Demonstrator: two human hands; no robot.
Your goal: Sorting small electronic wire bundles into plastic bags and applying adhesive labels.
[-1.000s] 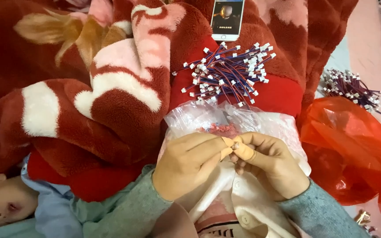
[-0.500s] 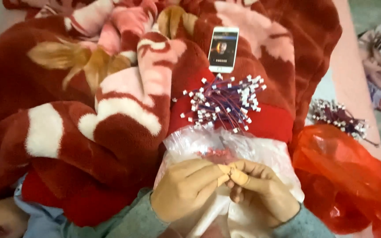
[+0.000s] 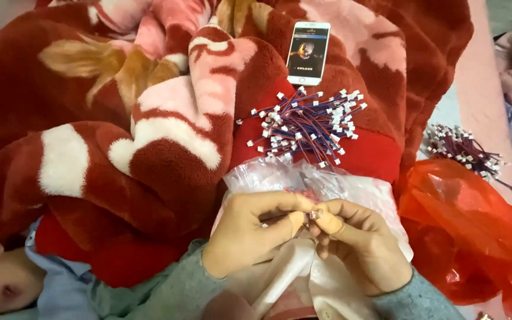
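From the head camera, the left hand (image 3: 250,234) and the right hand (image 3: 360,249) meet fingertip to fingertip over a clear plastic bag (image 3: 327,178), both pinching one small wire connector (image 3: 314,214) between thumbs and forefingers. The bag lies in the person's lap, at the near edge of a red flowered blanket (image 3: 149,118). Just beyond the bag, on the blanket, rests a pile of finished red-and-blue wire leads with white plugs (image 3: 306,124). Farther up the blanket lies a white smartphone (image 3: 308,52), its screen lit. To the right of the bag sits a crumpled red plastic bag (image 3: 463,231), with a second bundle of leads (image 3: 460,148) beyond it.
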